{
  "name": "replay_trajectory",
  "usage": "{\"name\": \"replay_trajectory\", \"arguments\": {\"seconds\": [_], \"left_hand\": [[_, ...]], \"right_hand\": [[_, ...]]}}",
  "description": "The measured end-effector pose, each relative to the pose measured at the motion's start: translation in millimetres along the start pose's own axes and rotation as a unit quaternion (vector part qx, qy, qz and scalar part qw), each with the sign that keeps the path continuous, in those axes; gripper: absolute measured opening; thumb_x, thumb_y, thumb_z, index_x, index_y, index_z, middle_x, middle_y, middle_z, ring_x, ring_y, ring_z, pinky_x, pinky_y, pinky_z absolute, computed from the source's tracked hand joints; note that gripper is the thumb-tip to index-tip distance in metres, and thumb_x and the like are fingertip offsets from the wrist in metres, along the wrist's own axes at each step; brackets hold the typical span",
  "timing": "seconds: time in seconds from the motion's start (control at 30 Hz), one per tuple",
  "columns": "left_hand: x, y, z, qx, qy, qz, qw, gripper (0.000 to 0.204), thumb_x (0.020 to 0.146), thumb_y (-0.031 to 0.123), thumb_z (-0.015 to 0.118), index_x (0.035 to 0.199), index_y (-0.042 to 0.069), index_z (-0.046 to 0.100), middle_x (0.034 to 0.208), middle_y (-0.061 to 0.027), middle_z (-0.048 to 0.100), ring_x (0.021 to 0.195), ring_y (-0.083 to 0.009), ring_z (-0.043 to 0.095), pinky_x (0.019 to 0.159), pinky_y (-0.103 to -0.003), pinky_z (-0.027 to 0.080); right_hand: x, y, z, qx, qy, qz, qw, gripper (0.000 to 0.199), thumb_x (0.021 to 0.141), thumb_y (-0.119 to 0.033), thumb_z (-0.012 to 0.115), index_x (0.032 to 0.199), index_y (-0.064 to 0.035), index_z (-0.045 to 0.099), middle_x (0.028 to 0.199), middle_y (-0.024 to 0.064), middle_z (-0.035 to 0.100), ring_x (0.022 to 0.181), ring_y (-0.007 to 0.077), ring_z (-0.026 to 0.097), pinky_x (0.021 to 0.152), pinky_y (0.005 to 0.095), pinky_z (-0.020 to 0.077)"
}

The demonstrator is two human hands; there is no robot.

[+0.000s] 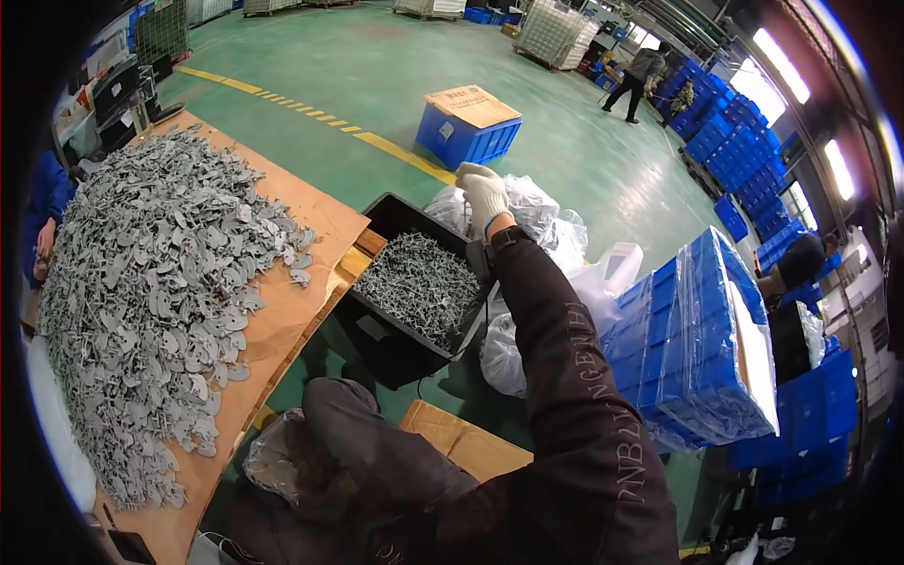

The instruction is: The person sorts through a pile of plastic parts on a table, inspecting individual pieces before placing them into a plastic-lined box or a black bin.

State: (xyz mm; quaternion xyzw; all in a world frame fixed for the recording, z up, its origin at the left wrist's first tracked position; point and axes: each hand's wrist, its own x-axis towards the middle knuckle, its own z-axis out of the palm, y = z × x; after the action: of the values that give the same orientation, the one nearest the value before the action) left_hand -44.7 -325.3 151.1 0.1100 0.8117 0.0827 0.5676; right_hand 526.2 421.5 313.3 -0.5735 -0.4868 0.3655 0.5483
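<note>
My right hand point(484, 196), in a white knitted glove with a dark band at the wrist, is above the far right rim of a black plastic bin point(391, 350). Its fingers are bent and closed; whatever they might hold is hidden. Small grey metal parts point(419, 287), thin and tangled, fill much of the bin. Clear plastic bags point(532, 207) bunch up just beyond the glove and to its right. No part of my left hand shows. To the left, a large heap of flat grey curved metal pieces point(160, 292) covers a cardboard-topped table point(282, 339).
A blue crate point(466, 141) with a cardboard carton on top stands on the green floor. Film-wrapped blue crates point(678, 348) rise close to my right arm. Flattened cardboard point(466, 441) lies by my legs. Another person's hand point(44, 240) shows beyond the heap; others stand farther off.
</note>
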Motion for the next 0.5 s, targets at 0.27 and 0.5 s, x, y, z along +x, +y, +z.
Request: {"name": "replay_trajectory", "arguments": {"seconds": [0.27,0.5], "left_hand": [[-3,-1,-1,-0.274,-0.298,-0.103,0.909,0.079,0.098,0.061,0.071,0.145,-0.002,0.063,0.140,-0.0190,0.070,0.121,-0.0360,0.071,0.107,-0.052,0.055],[-122,93,17,-0.247,-0.360,-0.037,0.899,0.077,0.104,0.052,0.068,0.143,-0.014,0.057,0.126,-0.0249,0.073,0.113,-0.0359,0.074,0.100,-0.046,0.059]], "right_hand": [[104,47,-115,-0.299,-0.055,-0.396,0.866,0.024,0.105,-0.002,0.058,0.122,-0.0040,0.075,0.115,0.0133,0.078,0.111,0.0286,0.075,0.091,0.0422,0.0590],[48,30,-10,0.127,-0.121,0.038,0.984,0.044,0.113,-0.023,0.056,0.151,-0.0006,0.057,0.149,0.0135,0.067,0.148,0.0320,0.056,0.119,0.0495,0.0457]]}}
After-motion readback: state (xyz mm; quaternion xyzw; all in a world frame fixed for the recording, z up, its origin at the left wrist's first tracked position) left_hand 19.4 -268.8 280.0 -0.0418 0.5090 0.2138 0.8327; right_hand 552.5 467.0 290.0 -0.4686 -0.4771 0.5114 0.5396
